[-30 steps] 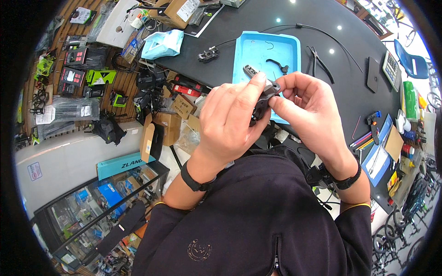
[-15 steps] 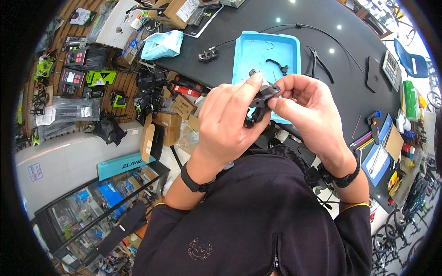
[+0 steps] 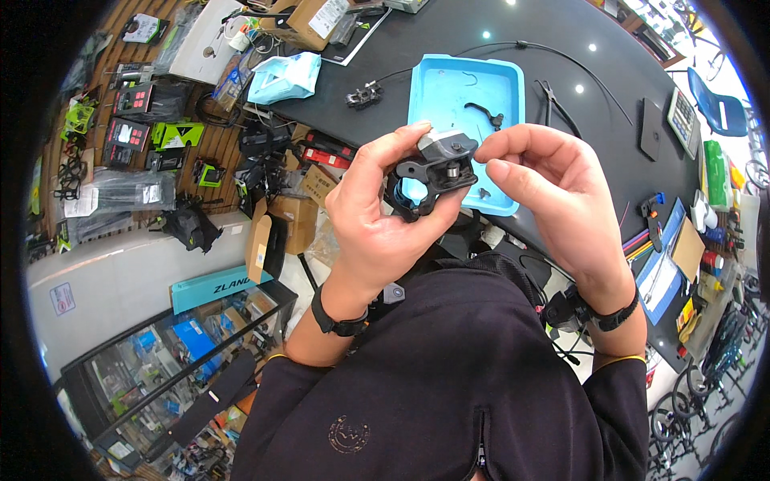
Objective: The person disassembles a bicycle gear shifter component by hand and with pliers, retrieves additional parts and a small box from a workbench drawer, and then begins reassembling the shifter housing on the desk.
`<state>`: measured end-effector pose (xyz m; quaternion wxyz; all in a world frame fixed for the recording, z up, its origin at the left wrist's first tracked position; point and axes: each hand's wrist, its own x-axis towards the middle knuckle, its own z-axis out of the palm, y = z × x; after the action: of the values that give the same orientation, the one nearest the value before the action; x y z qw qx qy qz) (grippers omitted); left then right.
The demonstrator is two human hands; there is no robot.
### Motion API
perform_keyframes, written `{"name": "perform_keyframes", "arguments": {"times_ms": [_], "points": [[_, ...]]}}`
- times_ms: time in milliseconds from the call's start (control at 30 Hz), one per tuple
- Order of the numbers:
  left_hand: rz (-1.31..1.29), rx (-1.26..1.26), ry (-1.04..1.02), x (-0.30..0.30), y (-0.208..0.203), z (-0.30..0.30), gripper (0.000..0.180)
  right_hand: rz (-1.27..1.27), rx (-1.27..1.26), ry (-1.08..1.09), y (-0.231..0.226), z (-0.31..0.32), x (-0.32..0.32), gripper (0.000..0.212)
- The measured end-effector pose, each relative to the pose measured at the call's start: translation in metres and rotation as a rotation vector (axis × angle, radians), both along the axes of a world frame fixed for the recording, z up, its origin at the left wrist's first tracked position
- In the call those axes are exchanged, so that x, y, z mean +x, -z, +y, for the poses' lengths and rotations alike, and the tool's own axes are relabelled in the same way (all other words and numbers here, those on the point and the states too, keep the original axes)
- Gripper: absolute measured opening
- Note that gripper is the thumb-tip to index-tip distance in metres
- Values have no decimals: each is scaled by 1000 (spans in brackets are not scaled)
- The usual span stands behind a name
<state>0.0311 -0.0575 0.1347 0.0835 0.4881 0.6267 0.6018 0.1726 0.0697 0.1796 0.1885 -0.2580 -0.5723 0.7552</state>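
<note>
My left hand (image 3: pixel 361 228) holds a black bicycle brake lever body (image 3: pixel 441 164) with an open ring clamp, its thumb below and fingers behind. The opening between the parts now faces up and shows a small metal piece inside. Just right of it is my right hand (image 3: pixel 553 180), thumb and forefinger tips drawn close together beside the body; whatever they pinch is too small to make out. Beneath both hands lies a light blue tray (image 3: pixel 520 104). In it are a loose black lever blade (image 3: pixel 486 115), a thin hooked wire (image 3: pixel 470 78) and tiny parts.
Pliers (image 3: pixel 561 108) lie right of the tray. A brake caliper (image 3: pixel 365 96) sits to its left, with a black hose (image 3: pixel 581 68) arching behind. Further right are a dark phone-like slab (image 3: pixel 650 130) and a calculator (image 3: pixel 683 120). A light blue packet (image 3: pixel 283 78) rests at the table's left.
My left hand has turned the lever body so its clamp and inner side show. My right hand has drawn slightly away to the right from it.
</note>
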Motion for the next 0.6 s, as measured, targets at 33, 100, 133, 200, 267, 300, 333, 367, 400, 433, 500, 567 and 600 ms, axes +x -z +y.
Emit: {"name": "perform_keyframes", "arguments": {"times_ms": [33, 100, 133, 200, 267, 300, 333, 367, 400, 433, 500, 567, 600], "points": [[2, 0, -3, -1, 0, -1, 62, -4, -14, 7, -3, -2, 0, 14], [-12, 24, 0, -1, 1, -1, 62, -7, -29, 14, -5, -7, 1, 14], [-11, 23, 0, -2, 1, 1, 62, 15, 39, 5, -5, -9, 2, 15], [43, 86, -16, -3, 0, 4, 59, 38, 106, -4, 0, -10, 2, 16], [25, 88, -9, -2, 1, 4, 59, 72, 511, 12, 9, -9, 1, 20], [5, 90, -4, -2, 1, 4, 59, 66, 536, 24, 9, -11, 0, 23], [6, 90, -5, -2, 2, 4, 59, 67, 536, 23, 7, -13, 1, 23], [-6, 93, 8, -3, 2, 4, 60, 43, 497, -28, 2, -14, 3, 25], [-18, 97, 23, -3, 2, 4, 60, 18, 459, -77, -1, -14, 4, 27], [-18, 97, 23, -3, 2, 4, 60, 17, 459, -77, -2, -15, 3, 27], [-24, 95, 18, -3, 1, 4, 61, 16, 508, -64, -3, -16, 2, 26], [-39, 91, 27, -3, 0, 4, 60, 66, 530, -21, 7, -14, -1, 24], [-56, 90, 42, -4, -1, 3, 60, 114, 554, 27, 9, -14, -2, 23]]}}
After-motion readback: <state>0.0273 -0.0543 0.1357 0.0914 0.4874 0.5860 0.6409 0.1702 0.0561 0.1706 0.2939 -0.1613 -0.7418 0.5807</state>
